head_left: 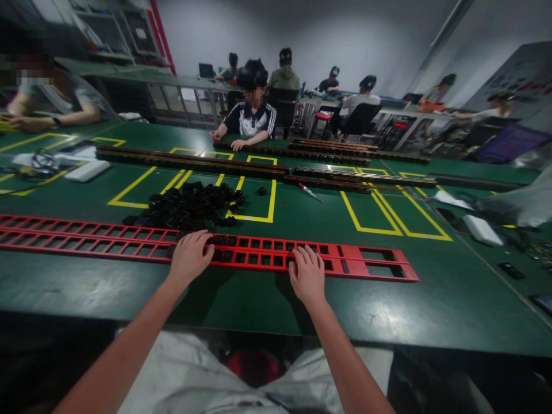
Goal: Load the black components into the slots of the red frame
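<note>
A long red slotted frame [259, 244] lies across the green table in front of me, with two rows of openings. Small black pieces [225, 240] sit in some of its slots, just right of my left hand [190, 256]. That hand rests over the frame, fingers bent and thumb apart from them; what lies under the palm is hidden. Toward the frame's right end, my right hand [308, 271] lies on it with fingers spread. No object shows inside this hand. Behind the frame, near my left hand, is a heap of small black parts [185, 204].
Long dark strips [194, 162] run across the table beyond the heap. A red-and-white pen-like tool [309, 192] lies near them. White boxes [482, 230] and cables are at the sides. A person [254, 115] works opposite; another sits at left. Yellow tape outlines mark the tabletop.
</note>
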